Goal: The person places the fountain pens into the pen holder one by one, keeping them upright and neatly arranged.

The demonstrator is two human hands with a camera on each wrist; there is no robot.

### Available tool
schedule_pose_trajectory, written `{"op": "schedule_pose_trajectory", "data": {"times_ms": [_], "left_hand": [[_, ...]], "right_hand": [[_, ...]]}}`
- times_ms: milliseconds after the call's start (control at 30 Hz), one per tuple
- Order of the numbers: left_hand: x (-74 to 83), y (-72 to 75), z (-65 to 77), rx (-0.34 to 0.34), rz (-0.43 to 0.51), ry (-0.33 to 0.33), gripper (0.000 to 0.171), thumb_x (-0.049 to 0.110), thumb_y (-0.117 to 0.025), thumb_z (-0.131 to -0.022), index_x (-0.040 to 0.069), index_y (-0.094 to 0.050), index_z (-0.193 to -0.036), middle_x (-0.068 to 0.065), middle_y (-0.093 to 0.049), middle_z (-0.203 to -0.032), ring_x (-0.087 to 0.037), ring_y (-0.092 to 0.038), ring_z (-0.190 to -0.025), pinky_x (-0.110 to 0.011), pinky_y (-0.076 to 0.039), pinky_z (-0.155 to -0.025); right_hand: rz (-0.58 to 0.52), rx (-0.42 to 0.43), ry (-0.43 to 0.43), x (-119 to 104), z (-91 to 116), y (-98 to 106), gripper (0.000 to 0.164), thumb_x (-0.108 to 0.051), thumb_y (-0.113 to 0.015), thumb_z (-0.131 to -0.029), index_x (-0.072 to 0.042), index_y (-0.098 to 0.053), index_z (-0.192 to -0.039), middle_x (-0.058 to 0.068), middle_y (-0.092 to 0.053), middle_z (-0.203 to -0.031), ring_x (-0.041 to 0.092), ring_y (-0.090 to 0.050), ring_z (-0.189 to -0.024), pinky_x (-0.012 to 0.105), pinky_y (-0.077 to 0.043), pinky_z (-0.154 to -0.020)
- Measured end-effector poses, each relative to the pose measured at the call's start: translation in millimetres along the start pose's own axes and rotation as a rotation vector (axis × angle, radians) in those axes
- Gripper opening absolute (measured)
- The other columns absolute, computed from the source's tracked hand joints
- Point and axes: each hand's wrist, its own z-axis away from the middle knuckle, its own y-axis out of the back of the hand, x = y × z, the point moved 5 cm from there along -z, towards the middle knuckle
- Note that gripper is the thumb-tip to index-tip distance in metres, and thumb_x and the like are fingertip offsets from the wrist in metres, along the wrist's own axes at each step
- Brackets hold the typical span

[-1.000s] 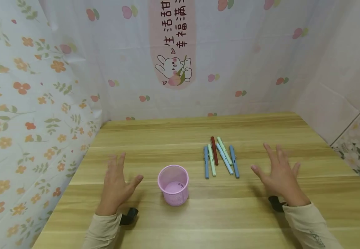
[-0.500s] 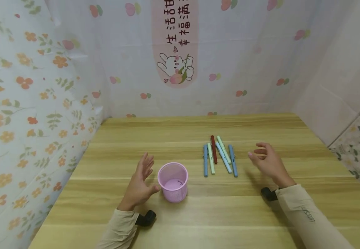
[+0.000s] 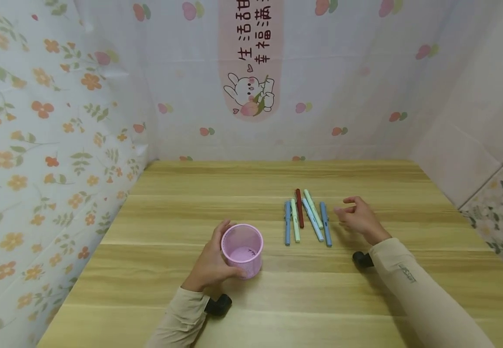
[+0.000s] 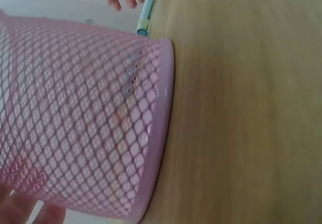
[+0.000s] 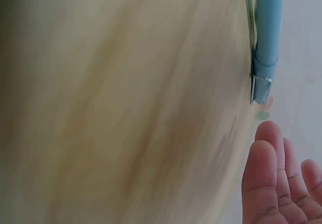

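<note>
My left hand (image 3: 211,263) wraps around the left side of a pink mesh pen holder (image 3: 255,266), thumb across its front and fingers behind. The holder stands upright on the table; in the left wrist view its mesh wall (image 4: 90,118) fills the left half, with fingertips (image 4: 50,214) at it. My right hand (image 3: 360,220) hovers just right of the pens, fingers loosely bent and holding nothing. Nearest to it lies a blue pen (image 3: 326,224), whose end also shows beyond my fingertips (image 5: 259,168) in the right wrist view.
Left of that pen lie a light blue pen (image 3: 313,220), two light green pens, one nearer the left (image 3: 295,221), a dark red pen (image 3: 300,209) and another blue pen (image 3: 288,223). Printed curtains (image 3: 182,82) enclose the wooden table (image 3: 155,203) at the back and sides.
My left hand has moved right, from beside the pen holder to around it. My right hand has shifted left toward the pens, and its spread fingers have bent. Holder and pens stay put.
</note>
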Motion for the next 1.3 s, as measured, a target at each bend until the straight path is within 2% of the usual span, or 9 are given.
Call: {"op": "schedule_pose_trajectory", "data": {"times_ms": [200,333,433,667,900,1133,1300], "left_hand": [[-4.7,-4.0,1.4,0.007,-0.037,0.027,0.116,0.014,-0.097,-0.05,-0.001,-0.03,-0.144,-0.021,-0.055,-0.126,-0.037,-0.056,-0.11,-0.054,-0.044,-0.096],[-5.8,-3.7,10.4,0.038,-0.068,0.007,0.107,0.015,-0.096,-0.053,0.0,-0.035,-0.14,-0.019,-0.059,-0.121,-0.035,-0.058,-0.107,-0.05,-0.048,-0.092],[-6.2,-3.2,14.7,0.062,-0.081,-0.002,0.102,0.014,-0.095,-0.053,0.001,-0.038,-0.136,-0.017,-0.061,-0.119,-0.033,-0.059,-0.105,-0.048,-0.049,-0.091],[-7.8,-8.0,9.9,0.083,-0.039,0.027,0.097,0.013,-0.095,-0.054,0.001,-0.042,-0.134,-0.016,-0.061,-0.12,-0.034,-0.058,-0.109,-0.051,-0.047,-0.093],[-6.4,-9.3,6.4,0.086,-0.037,0.061,0.098,0.012,-0.095,-0.054,-0.001,-0.042,-0.134,-0.018,-0.06,-0.121,-0.035,-0.057,-0.11,-0.054,-0.046,-0.094],[-5.1,-4.0,1.5,0.102,-0.084,0.076,0.098,0.014,-0.096,-0.053,-0.001,-0.043,-0.134,-0.018,-0.061,-0.119,-0.035,-0.058,-0.109,-0.052,-0.046,-0.094],[-7.3,-3.8,1.5,0.107,-0.063,0.075,0.096,0.012,-0.095,-0.053,-0.002,-0.044,-0.133,-0.018,-0.061,-0.119,-0.035,-0.057,-0.109,-0.051,-0.046,-0.094]], "right_hand": [[-0.003,-0.037,-0.026,-1,-10,-8,0.065,-0.032,-0.055,-0.1,0.008,-0.026,-0.142,0.027,-0.053,-0.119,0.034,-0.063,-0.095,0.04,-0.055,-0.081],[-0.033,-0.074,-0.068,2,-14,-20,0.063,-0.029,-0.056,-0.099,0.009,-0.026,-0.14,0.021,-0.055,-0.108,0.027,-0.062,-0.085,0.036,-0.055,-0.075],[-0.017,-0.098,-0.093,4,-18,-24,0.063,-0.029,-0.057,-0.099,0.009,-0.027,-0.139,0.018,-0.056,-0.103,0.024,-0.061,-0.082,0.036,-0.055,-0.075],[0.038,-0.134,-0.122,4,-29,-17,0.057,-0.028,-0.057,-0.099,0.01,-0.032,-0.134,0.02,-0.058,-0.104,0.022,-0.062,-0.079,0.036,-0.056,-0.071],[0.053,-0.173,-0.17,0,-34,-18,0.05,-0.02,-0.059,-0.097,0.01,-0.035,-0.129,0.013,-0.057,-0.086,0.016,-0.055,-0.063,0.033,-0.056,-0.064],[0.098,-0.172,-0.203,-5,-39,-22,0.045,-0.018,-0.062,-0.095,0.008,-0.038,-0.124,0.015,-0.057,-0.091,0.018,-0.058,-0.07,0.033,-0.057,-0.066],[0.083,-0.186,-0.215,-8,-37,-25,0.046,-0.014,-0.064,-0.093,0.008,-0.036,-0.122,0.017,-0.057,-0.092,0.019,-0.059,-0.069,0.034,-0.056,-0.067]]}}
